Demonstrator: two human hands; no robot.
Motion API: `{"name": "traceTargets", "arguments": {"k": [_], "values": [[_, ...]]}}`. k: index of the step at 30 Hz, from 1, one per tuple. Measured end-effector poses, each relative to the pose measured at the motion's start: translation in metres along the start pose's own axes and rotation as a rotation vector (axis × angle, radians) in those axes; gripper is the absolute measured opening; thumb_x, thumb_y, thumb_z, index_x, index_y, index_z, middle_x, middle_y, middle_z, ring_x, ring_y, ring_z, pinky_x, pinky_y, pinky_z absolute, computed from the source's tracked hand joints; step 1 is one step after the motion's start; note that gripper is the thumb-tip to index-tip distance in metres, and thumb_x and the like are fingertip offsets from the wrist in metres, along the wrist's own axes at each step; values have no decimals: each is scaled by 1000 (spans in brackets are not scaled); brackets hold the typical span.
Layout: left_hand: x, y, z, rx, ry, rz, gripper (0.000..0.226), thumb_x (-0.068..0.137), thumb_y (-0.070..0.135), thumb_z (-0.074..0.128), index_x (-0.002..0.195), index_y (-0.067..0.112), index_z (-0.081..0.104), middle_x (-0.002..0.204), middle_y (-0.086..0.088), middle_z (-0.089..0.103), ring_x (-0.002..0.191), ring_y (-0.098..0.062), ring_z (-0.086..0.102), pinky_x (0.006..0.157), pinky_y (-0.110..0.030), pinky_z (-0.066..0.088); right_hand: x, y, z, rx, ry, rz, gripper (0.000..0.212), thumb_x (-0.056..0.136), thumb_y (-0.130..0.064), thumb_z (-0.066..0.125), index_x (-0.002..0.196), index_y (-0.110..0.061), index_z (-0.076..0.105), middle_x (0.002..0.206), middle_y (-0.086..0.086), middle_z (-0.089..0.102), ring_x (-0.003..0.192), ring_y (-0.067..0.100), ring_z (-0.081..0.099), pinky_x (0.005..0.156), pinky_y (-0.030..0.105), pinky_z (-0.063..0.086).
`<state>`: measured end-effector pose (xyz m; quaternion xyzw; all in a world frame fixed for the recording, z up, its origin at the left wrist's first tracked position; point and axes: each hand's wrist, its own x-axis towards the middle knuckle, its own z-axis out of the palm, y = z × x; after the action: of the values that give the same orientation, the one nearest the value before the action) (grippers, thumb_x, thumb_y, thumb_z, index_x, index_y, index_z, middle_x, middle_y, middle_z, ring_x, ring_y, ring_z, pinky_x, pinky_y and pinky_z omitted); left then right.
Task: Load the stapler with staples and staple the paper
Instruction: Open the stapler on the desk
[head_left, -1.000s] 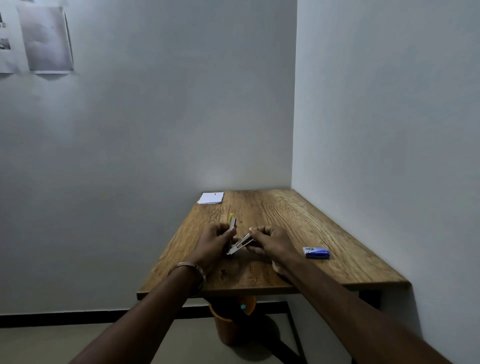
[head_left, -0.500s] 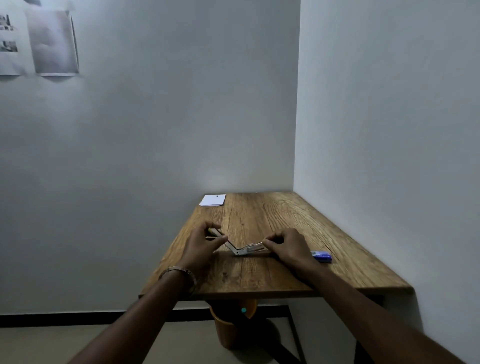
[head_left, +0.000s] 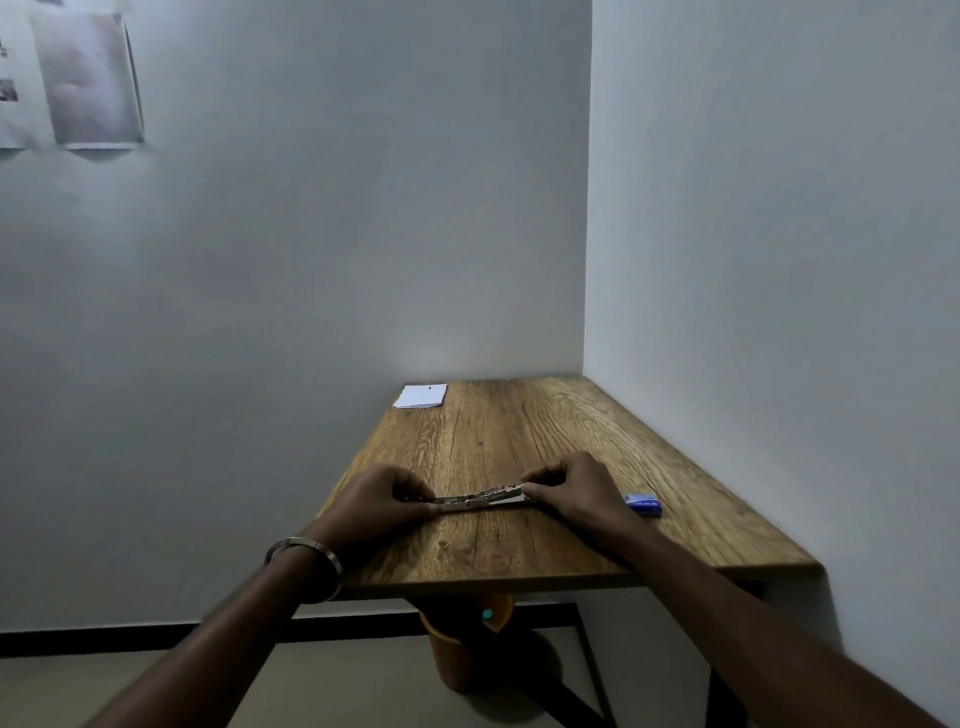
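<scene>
From the head view, my left hand (head_left: 382, 501) and right hand (head_left: 576, 491) each pinch one end of the stapler (head_left: 480, 500), splayed nearly flat on the table (head_left: 519, 556). I'd keep it pressed down, channel exposed, before reaching for the blue staple box (head_left: 644, 504); the paper (head_left: 421, 396) lies far off.

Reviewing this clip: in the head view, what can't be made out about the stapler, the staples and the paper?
- Stapler ends: covered by the left hand and right hand.
- Staples in the opened stapler's channel: too small and dim to tell.
- Blue box: print too small to read; contents not shown.
- Paper at the far edge of the table: sheet count and the dark mark on it unclear at this distance.
</scene>
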<state>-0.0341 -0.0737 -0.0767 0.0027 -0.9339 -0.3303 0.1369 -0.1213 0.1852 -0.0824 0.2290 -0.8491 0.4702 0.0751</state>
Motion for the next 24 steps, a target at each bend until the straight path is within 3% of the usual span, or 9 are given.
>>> {"name": "traceTargets", "arguments": {"k": [6, 10, 14, 18, 24], "values": [[6, 4, -3, 46, -95, 18, 15, 79, 40, 75, 89, 29, 72, 90, 8, 70, 86, -8, 65, 73, -24, 55, 1, 2, 1, -71, -25, -4, 15, 87, -20, 74, 101, -17, 78, 101, -7, 75, 84, -3, 60, 68, 10, 41], [9, 3, -5, 74, -146, 37, 17, 78, 42, 75, 90, 31, 69, 94, 9, 69, 91, -8, 64, 80, -26, 55, 2, 2, 1, -109, -27, 5, 16, 87, -21, 73, 102, -17, 78, 103, -4, 75, 84, -1, 60, 69, 12, 42], [12, 21, 4, 103, -7, 238, 14, 81, 42, 73, 92, 38, 67, 95, 17, 67, 92, 0, 59, 77, -19, 47, 2, -1, 2, -145, -29, -19, 16, 88, -21, 72, 103, -18, 78, 104, -4, 76, 91, 2, 62, 76, 17, 46], [27, 54, 23, 279, -94, 437, 21, 92, 29, 63, 112, 32, 69, 106, 12, 66, 93, 1, 60, 75, -15, 47, 0, -4, 0, -164, -35, -41, 16, 89, -21, 71, 103, -17, 78, 104, -2, 76, 93, 4, 65, 82, 21, 51], [42, 61, 32, 433, -223, 471, 33, 96, 21, 56, 127, 30, 62, 118, 4, 65, 99, -7, 58, 73, -13, 42, 2, -4, -1, -159, -44, -38, 15, 90, -17, 70, 103, -15, 78, 105, -1, 76, 98, 8, 67, 91, 29, 55]]}}
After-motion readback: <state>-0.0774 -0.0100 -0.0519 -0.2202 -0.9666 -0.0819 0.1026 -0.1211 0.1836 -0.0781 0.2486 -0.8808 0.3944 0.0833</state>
